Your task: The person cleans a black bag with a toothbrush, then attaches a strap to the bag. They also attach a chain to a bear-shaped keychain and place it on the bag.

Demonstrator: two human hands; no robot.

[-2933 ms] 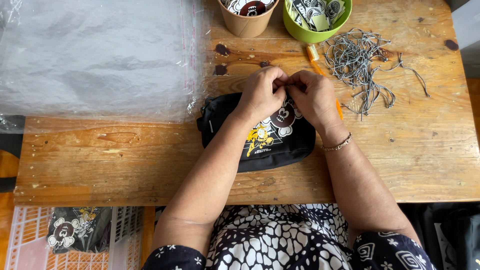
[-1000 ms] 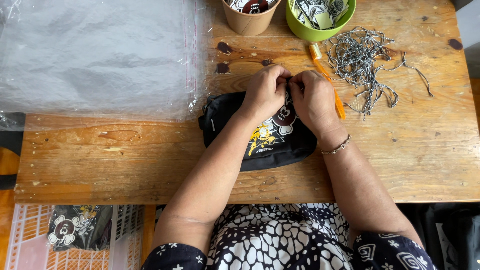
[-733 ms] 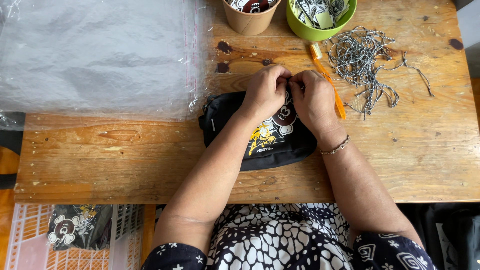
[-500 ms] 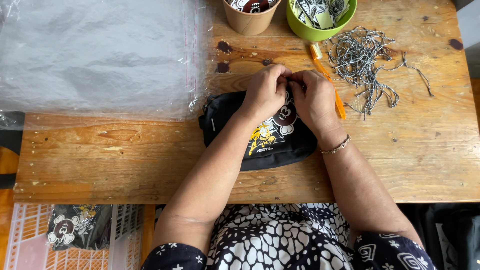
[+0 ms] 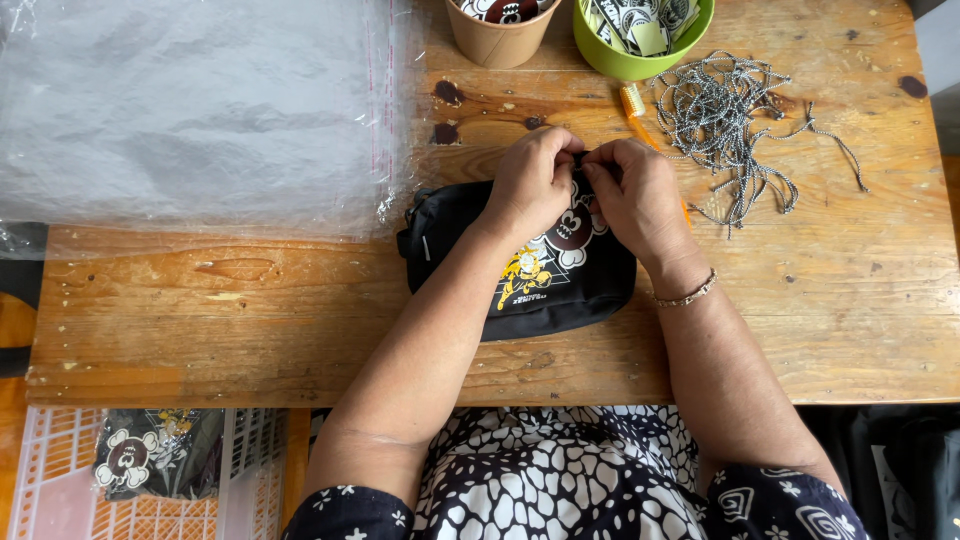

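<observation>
At the far edge of the worn wooden counter (image 5: 250,310) stand a tan paper cup (image 5: 500,40) holding round dark-and-white badges and a lime-green plastic bowl (image 5: 640,62) filled with black-and-white printed tags. Right of the bowl lies a tangle of grey-and-white speckled cords (image 5: 725,115), with an orange-handled tool (image 5: 634,103) just beside it, partly hidden by the right hand (image 5: 635,200). A stack of clear plastic bags (image 5: 190,110) covers the far left corner. Mid-counter lies a black fabric pouch with cartoon prints (image 5: 540,275); the left hand (image 5: 532,183) and right hand pinch its top edge, fingertips together.
</observation>
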